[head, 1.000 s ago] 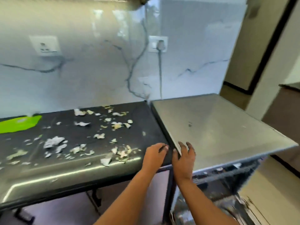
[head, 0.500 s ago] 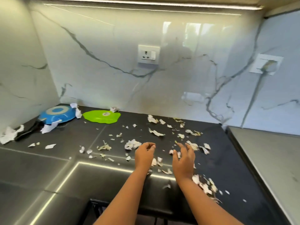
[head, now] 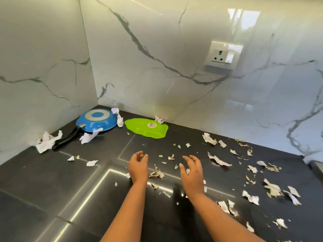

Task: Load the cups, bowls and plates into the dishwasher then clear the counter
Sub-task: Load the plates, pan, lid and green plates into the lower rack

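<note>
Nothing legible: the round sticker [head: 151,125] on the green plate [head: 138,127] and print on the paper scraps [head: 219,161] are blurred.

Pan [head: 97,122] left of what seems plate [head: 146,131]; scraps [head: 156,173] before, on counter [head: 52,189].

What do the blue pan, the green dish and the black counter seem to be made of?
Blue pan: probably coated metal, judging by the bare grey ring on its upturned base. Green dish: likely moulded plastic, bright and glossy. Counter: polished dark stone or a lookalike; it mirrors the light strip.
</note>
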